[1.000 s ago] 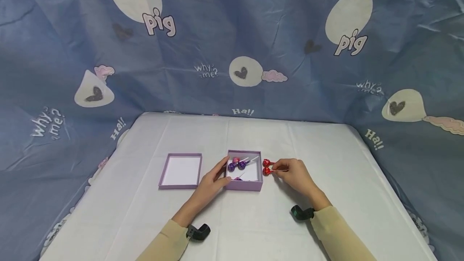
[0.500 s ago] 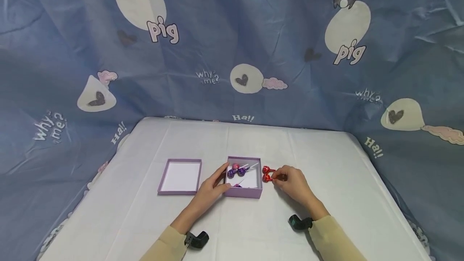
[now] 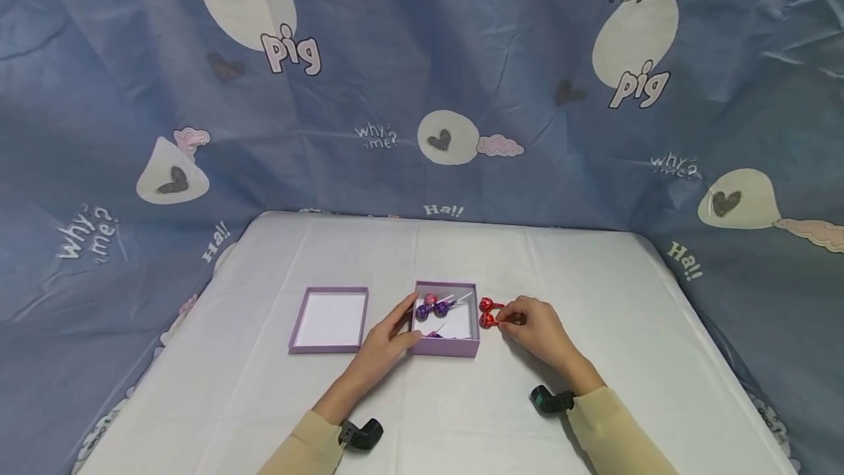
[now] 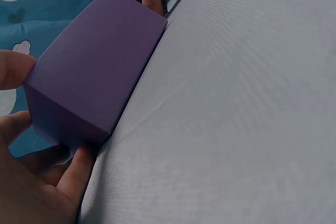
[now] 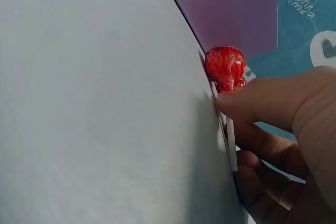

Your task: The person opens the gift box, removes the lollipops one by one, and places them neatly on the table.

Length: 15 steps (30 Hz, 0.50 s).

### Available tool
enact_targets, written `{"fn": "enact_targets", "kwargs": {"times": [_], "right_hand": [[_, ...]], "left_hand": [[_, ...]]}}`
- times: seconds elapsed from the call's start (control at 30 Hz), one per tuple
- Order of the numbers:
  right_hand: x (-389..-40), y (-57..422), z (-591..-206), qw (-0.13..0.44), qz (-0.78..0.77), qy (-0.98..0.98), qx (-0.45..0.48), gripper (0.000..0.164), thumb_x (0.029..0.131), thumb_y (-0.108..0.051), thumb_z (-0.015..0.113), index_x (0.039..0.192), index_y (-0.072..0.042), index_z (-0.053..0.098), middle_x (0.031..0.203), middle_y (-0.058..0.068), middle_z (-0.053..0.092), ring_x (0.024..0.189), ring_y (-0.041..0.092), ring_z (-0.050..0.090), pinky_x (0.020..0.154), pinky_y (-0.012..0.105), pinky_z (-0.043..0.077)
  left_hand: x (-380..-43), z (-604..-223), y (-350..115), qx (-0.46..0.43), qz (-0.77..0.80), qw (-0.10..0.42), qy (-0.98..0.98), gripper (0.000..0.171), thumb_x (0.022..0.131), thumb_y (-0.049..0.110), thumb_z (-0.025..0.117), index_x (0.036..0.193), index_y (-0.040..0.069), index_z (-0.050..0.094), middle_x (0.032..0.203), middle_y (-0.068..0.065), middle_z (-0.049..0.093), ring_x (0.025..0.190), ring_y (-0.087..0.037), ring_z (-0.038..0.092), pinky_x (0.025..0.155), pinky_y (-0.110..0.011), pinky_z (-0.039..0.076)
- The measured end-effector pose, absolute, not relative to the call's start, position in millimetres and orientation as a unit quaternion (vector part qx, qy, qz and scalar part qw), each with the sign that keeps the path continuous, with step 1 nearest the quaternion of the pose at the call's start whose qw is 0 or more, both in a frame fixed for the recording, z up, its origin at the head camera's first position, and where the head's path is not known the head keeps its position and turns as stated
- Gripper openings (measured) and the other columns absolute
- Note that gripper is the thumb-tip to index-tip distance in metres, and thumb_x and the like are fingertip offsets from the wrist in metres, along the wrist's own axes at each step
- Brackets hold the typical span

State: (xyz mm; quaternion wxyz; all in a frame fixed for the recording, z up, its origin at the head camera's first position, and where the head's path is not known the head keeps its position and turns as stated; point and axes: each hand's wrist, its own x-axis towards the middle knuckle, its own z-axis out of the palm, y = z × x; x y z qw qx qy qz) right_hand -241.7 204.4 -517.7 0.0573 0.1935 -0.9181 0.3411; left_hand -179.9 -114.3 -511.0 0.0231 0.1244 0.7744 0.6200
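Observation:
A purple box (image 3: pixel 445 347) with a white inside stands uncovered on the table. My left hand (image 3: pixel 382 344) holds it at the left side, thumb at the front corner and a finger toward the back corner. Inside lie purple lollipops (image 3: pixel 441 308), a pink lollipop (image 3: pixel 431 300) and another one, partly hidden by the front wall. Just right of the box are two lollipops in red wrappers. My right hand (image 3: pixel 535 327) pinches the nearer red lollipop (image 5: pixel 225 65) below its head, thumb over the white stick. The farther red lollipop (image 3: pixel 486 304) lies beside it, its stick end behind my fingers.
Left of the box, a shallow purple lid (image 3: pixel 328 319) lies with its white inside facing up. A white cloth (image 3: pixel 455 416) covers the table. Behind and at both sides hangs a blue printed curtain (image 3: pixel 369 174).

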Motion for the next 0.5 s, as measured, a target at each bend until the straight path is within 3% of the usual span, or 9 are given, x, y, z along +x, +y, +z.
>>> {"fn": "enact_targets", "kwargs": {"times": [0.13, 0.37, 0.5], "right_hand": [[-241.6, 205.9, -515.5, 0.044, 0.348, -0.916, 0.196, 0.017, 0.081, -0.006, 0.083, 0.086, -0.021, 0.077, 0.084, -0.011, 0.066, 0.075, 0.010, 0.060, 0.068, 0.028, 0.052], [-241.4, 208.0, -504.6, 0.023, 0.364, -0.910, 0.196, 0.015, 0.083, -0.005, 0.081, 0.094, -0.015, 0.078, 0.093, -0.005, 0.070, 0.082, 0.012, 0.065, 0.070, 0.028, 0.056], [-241.7, 206.5, -496.9, 0.024, 0.354, -0.911, 0.208, 0.016, 0.084, -0.004, 0.079, 0.097, -0.014, 0.078, 0.095, -0.005, 0.071, 0.083, 0.012, 0.064, 0.072, 0.029, 0.056]], "left_hand": [[-181.3, -515.6, -115.7, 0.127, 0.615, 0.022, 0.778, 0.068, 0.098, 0.011, 0.065, 0.158, 0.018, 0.035, 0.161, -0.011, 0.032, 0.146, -0.028, 0.033, 0.117, -0.034, 0.027], [-188.4, -527.5, -118.7, 0.133, 0.612, 0.023, 0.779, 0.068, 0.098, 0.019, 0.068, 0.157, 0.031, 0.037, 0.161, -0.002, 0.033, 0.145, -0.021, 0.035, 0.117, -0.029, 0.028], [-185.0, -523.6, -119.0, 0.131, 0.618, 0.028, 0.774, 0.067, 0.098, 0.015, 0.066, 0.157, 0.028, 0.037, 0.161, -0.001, 0.032, 0.145, -0.022, 0.034, 0.117, -0.030, 0.027]]}}
